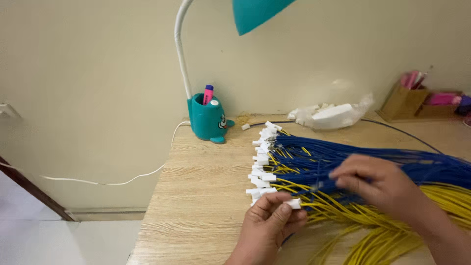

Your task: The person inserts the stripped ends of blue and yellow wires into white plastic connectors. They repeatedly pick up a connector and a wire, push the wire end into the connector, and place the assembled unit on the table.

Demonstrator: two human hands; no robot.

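Left hand (267, 223) pinches white plastic connector (293, 203); right hand (380, 184) pinches thin blue wire (343, 159).

We note a light wood-grain tabletop (201, 196) set against a cream wall (98, 73); at its back edge stands a teal desk lamp base (208, 119) shaped as a cartoon pot, holding a pink marker (208, 93); a white gooseneck (181, 44) rises from it to a teal shade (257, 13) at the top edge; a white cord (113, 181) trails off the tabletop's left side along the wall; farther right we see a crumpled clear plastic bag (333, 115) of white parts; in the far right corner sits a brown cardboard organiser (407, 102) with pink items; a pale floor (59, 240) shows lower left.
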